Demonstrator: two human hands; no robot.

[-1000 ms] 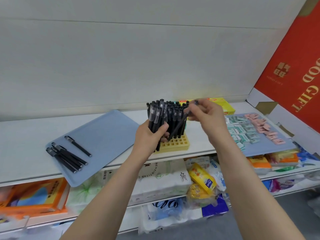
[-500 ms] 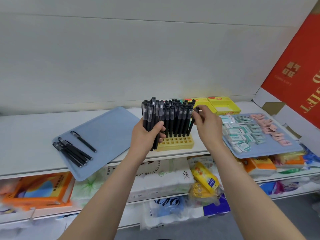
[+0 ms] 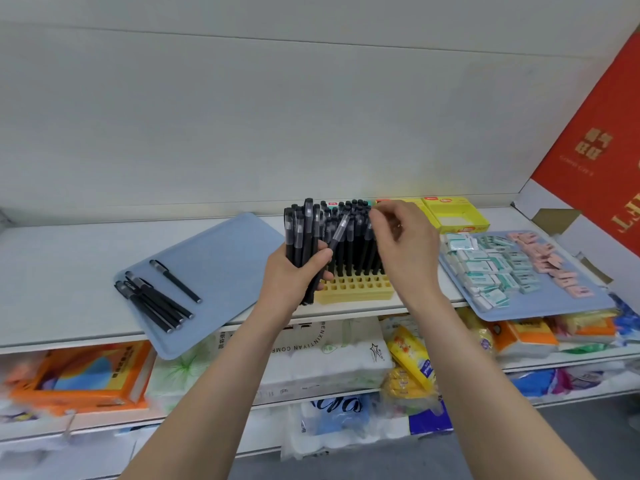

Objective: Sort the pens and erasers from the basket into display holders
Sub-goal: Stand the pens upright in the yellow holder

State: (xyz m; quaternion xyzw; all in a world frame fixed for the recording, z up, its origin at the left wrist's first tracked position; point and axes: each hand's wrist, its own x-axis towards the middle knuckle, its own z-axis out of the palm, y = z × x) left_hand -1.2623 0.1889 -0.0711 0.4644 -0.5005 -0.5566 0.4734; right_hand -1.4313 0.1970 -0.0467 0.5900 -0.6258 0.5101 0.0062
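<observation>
A yellow pen holder stands on the white shelf, its back rows full of upright black pens. My left hand grips a bundle of black pens just left of the holder, with one pen tilted out over my thumb. My right hand pinches the cap of a black pen standing at the right end of the filled rows. Several loose black pens lie on the blue tray at the left. Green-white and pink erasers cover a second blue tray at the right.
Yellow open boxes sit behind the eraser tray. A red gift carton leans at the far right. The shelf has a front edge, and packaged goods fill the shelves below.
My right hand brought a pen down into the holder's right end and its top has swung left to stand upright. The left hand keeps its bundle.
</observation>
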